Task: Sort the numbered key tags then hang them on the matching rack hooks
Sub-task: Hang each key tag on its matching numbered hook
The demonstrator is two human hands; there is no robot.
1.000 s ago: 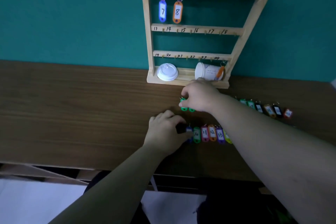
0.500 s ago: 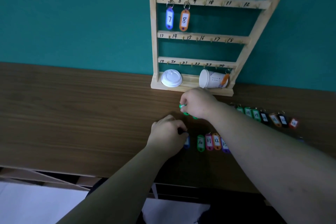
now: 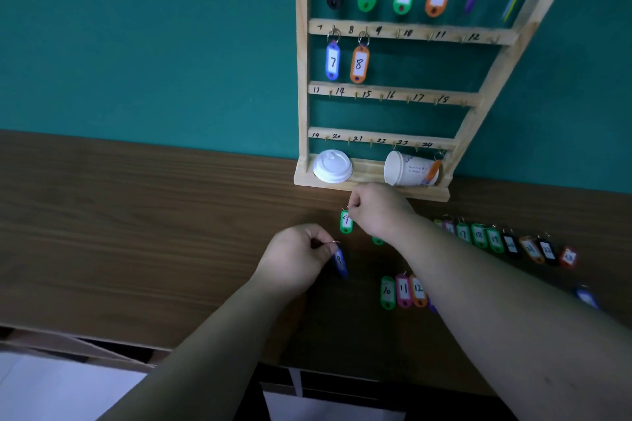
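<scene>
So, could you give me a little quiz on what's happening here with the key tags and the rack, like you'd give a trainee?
1. Fill in the gap: the left hand holds a ____ tag by its ring.
2. Which hand holds the green tag? A the left hand; B the right hand; C neither.
3. True or false: hook 9 on the rack is bare.

Key
1. Blue: it is the blue tag.
2. B.
3. True.
</scene>
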